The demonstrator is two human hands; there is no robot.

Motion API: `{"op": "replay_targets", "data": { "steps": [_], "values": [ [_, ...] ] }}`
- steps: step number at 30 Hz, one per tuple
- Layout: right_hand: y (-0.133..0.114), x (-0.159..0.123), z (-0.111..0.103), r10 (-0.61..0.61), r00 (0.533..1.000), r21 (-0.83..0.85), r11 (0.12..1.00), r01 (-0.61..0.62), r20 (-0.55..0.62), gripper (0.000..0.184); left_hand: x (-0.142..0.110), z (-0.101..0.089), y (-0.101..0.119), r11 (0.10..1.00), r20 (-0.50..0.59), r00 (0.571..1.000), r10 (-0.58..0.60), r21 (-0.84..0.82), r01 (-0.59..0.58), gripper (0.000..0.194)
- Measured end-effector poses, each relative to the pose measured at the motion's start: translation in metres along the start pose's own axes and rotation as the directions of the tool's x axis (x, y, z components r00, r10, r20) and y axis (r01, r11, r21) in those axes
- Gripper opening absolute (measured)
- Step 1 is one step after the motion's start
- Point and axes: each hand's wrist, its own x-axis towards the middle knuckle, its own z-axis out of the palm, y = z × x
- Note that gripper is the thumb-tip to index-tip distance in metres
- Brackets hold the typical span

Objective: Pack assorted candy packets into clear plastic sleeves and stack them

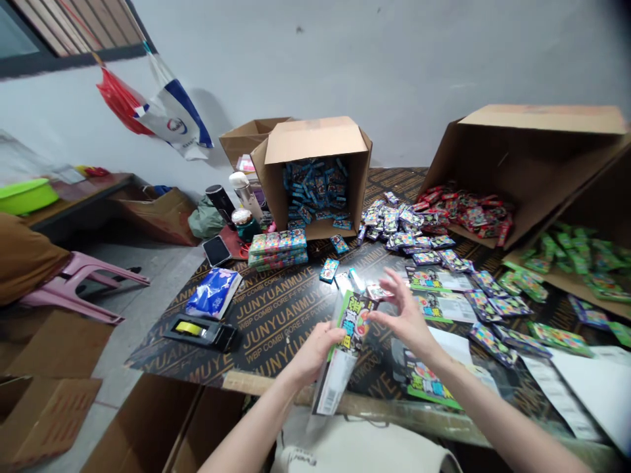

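Note:
My left hand (318,351) is closed on a printed packaging pouch (353,328), black and green with colourful lettering. It is held tilted over the table's front edge, and its lower part shows a barcode panel. My right hand (407,318) is beside the pouch's upper right edge, thumb and fingers apart; whether the thumb touches it I cannot tell. Behind the hands lie a small blue candy packet (328,270) and a few pale ones. Similar flat pouches (426,381) lie under and beyond my right forearm.
Cardboard boxes on their sides hold blue packets (318,187), red packets (486,217) and green packets (566,249). Purple packets (394,220) spread between them. Stacked packs (277,249), a tape dispenser (200,334), a blue tissue pack (213,292) and a phone (217,251) are left.

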Motion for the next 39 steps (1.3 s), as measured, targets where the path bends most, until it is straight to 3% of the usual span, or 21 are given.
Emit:
{"op": "replay_targets", "data": {
  "steps": [2,4,8,12,14,16,18,23,25,27,29,31,36,39],
  "values": [
    [0.006,-0.006,0.011,0.113,0.977,0.180,0.973,-0.146,0.180,0.050,-0.001,-0.002,-0.001,1.000,-0.040,0.999,0.007,0.022,-0.006,0.042],
    [0.007,-0.011,0.018,0.131,0.934,0.279,0.932,-0.230,0.332,0.036,-0.001,-0.004,-0.001,0.995,-0.076,0.997,0.029,0.102,-0.022,0.042],
    [0.004,-0.005,0.021,0.085,0.969,0.286,0.946,-0.152,0.234,0.029,-0.003,-0.006,-0.001,0.912,-0.124,0.978,0.167,0.396,-0.105,0.040],
    [0.004,-0.001,0.022,0.142,0.961,0.317,0.924,-0.216,0.239,0.031,-0.001,-0.011,0.000,0.878,-0.120,0.977,0.177,0.468,-0.102,0.045],
    [0.007,-0.006,0.023,0.189,0.910,0.342,0.883,-0.322,0.369,0.037,0.003,-0.014,0.000,0.869,-0.190,0.957,0.220,0.484,-0.104,0.047],
    [0.013,-0.016,0.024,0.198,0.823,0.334,0.844,-0.419,0.532,0.043,0.007,-0.019,-0.002,0.882,-0.260,0.933,0.248,0.460,-0.106,0.048],
    [0.022,-0.024,0.024,0.197,0.784,0.333,0.825,-0.457,0.589,0.041,0.011,-0.022,-0.006,0.915,-0.269,0.938,0.219,0.389,-0.102,0.046],
    [0.042,-0.022,0.016,0.205,0.864,0.320,0.870,-0.376,0.459,0.043,0.013,-0.025,-0.024,0.952,-0.149,0.982,0.115,0.298,-0.066,0.040],
    [0.042,-0.015,0.013,0.172,0.933,0.350,0.893,-0.283,0.316,0.049,0.013,-0.022,-0.030,0.937,-0.112,0.984,0.136,0.339,-0.091,0.036],
    [0.038,-0.010,0.012,0.140,0.981,0.375,0.909,-0.181,0.135,0.043,0.014,-0.017,-0.031,0.931,-0.060,0.987,0.149,0.344,-0.120,0.036],
    [0.032,-0.009,0.014,0.119,0.990,0.366,0.921,-0.137,0.073,0.033,0.018,-0.012,-0.027,0.948,-0.033,0.985,0.169,0.278,-0.153,0.042],
    [0.028,-0.010,0.019,0.130,0.989,0.380,0.913,-0.146,0.069,0.032,0.021,-0.006,-0.021,0.960,-0.072,0.975,0.209,0.205,-0.190,0.046],
    [0.019,-0.015,0.025,0.334,0.940,0.524,0.814,-0.251,-0.069,0.037,0.023,0.004,-0.016,0.967,-0.100,0.969,0.227,0.142,-0.212,0.042],
    [0.006,-0.016,0.020,0.354,0.935,0.552,0.780,-0.295,-0.001,0.022,0.019,0.005,-0.017,0.990,-0.162,0.978,0.131,0.072,-0.120,0.036]
  ]
}}
